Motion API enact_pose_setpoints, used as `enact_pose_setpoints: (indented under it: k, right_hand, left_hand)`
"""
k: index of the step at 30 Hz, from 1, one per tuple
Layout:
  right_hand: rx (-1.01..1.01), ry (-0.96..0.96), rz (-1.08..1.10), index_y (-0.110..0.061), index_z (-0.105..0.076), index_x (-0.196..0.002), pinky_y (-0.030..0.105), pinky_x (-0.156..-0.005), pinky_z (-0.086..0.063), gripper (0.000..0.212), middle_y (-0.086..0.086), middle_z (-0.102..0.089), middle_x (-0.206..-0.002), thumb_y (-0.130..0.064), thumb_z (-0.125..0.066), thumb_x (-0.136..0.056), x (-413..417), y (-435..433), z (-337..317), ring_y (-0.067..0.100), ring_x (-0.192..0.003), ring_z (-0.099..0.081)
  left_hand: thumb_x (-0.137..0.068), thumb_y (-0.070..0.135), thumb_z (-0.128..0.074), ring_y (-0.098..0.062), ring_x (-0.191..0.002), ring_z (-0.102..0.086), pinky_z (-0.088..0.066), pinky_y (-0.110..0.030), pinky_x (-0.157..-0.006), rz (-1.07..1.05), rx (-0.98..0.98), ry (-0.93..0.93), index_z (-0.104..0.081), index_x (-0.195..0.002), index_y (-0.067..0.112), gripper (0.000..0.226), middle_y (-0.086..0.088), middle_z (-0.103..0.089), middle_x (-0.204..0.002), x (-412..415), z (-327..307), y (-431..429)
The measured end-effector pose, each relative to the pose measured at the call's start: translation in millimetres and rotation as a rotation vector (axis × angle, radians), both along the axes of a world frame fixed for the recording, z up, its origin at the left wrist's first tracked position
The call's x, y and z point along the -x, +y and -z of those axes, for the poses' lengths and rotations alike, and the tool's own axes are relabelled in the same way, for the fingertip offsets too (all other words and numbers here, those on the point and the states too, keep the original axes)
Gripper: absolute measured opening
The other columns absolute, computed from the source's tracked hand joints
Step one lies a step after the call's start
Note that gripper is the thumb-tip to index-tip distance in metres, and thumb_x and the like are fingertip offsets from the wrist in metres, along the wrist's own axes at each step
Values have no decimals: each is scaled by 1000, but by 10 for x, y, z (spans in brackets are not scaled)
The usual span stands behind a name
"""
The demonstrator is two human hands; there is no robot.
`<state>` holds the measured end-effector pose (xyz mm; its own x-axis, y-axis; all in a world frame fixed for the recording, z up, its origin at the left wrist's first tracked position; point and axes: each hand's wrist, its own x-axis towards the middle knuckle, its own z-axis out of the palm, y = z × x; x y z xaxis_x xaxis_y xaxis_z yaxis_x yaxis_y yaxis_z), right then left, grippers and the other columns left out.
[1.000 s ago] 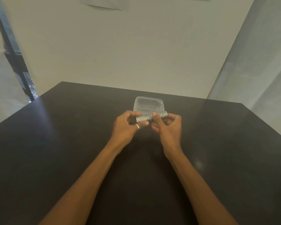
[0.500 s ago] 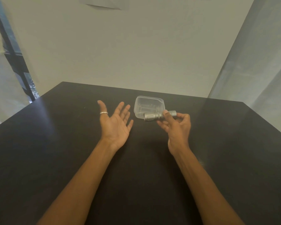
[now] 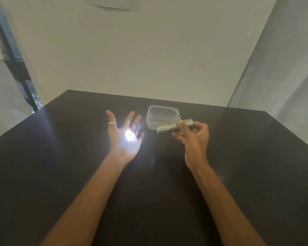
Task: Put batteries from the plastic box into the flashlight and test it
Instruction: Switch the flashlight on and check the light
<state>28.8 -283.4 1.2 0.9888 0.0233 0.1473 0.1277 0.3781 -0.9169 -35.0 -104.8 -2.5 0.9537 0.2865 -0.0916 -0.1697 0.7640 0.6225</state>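
Glossy black table (image 3: 43, 174) under my arms, pale wall (image 3: 149, 59) behind it. My left hand (image 3: 122, 144) is held out, palm up, fingers spread. My right hand (image 3: 194, 139) grips the silver flashlight (image 3: 167, 128), which points left and throws a bright spot (image 3: 130, 136) on my left palm. The clear plastic box (image 3: 162, 114) sits just behind the flashlight.

Silver-grey flashlight (image 3: 169, 127); clear plastic box (image 3: 161, 115); black table (image 3: 60, 166); silver ring (image 3: 112, 123); white light spot (image 3: 130, 136).
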Motion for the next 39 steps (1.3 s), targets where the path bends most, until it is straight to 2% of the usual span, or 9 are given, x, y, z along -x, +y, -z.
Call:
enact_pose_setpoints:
  k: [10, 16, 24, 32, 36, 39]
  right_hand:
    - [-124, 25, 99, -7, -45, -119, 30, -69, -63, 36, 11, -64, -110, -6, -71, -94, -54, -103, -20, 25, -92, -76]
    - [-96, 4, 111, -8, -47, -115, 28, -66, -62, 30, 5, -67, -101, -7, -69, -95, -68, -153, -26, 17, -80, -77]
    - [-80, -13, 139, -9, -48, -114, 26, -64, -61, 29, 5, -69, -101, -8, -70, -95, -100, -184, -19, 18, -80, -77]
    - [-34, -7, 104, -8, -50, -108, 34, -71, -64, 27, 10, -69, -101, -10, -73, -93, -135, -158, 46, 29, -92, -77]
    - [-39, -5, 92, -9, -51, -106, 30, -69, -62, 28, 6, -71, -95, -12, -75, -91, -127, -153, 49, 26, -87, -76]
    - [-47, 1, 91, -10, -52, -110, 27, -68, -61, 31, 5, -71, -99, -13, -76, -91, -114, -136, 28, 24, -89, -77]
  left_hand:
    - [-84, 90, -33, -19, -158, -17, -7, -50, -128, -18, -34, 25, -49, -150, 26, 94, -3, -46, -159, 15, -28, -22]
    - [-82, 91, -35, -18, -158, -17, -8, -51, -128, -17, -49, 23, -49, -151, 25, 96, -2, -48, -158, 10, -10, -19]
    - [-83, 91, -32, -18, -158, -17, -8, -52, -128, 4, -65, 15, -46, -152, 25, 97, -2, -46, -159, -26, 27, -5]
    - [-83, 91, -26, -20, -158, -16, -6, -53, -128, 32, -114, -13, -38, -157, 25, 100, -1, -40, -163, -32, 89, -7]
    - [-83, 92, -27, -20, -158, -18, -7, -52, -128, 33, -107, -12, -39, -157, 25, 100, -1, -41, -163, -46, 108, -1]
    - [-83, 91, -29, -20, -154, -27, -13, -53, -127, 28, -108, -14, -42, -156, 24, 99, -2, -46, -159, -56, 119, 9]
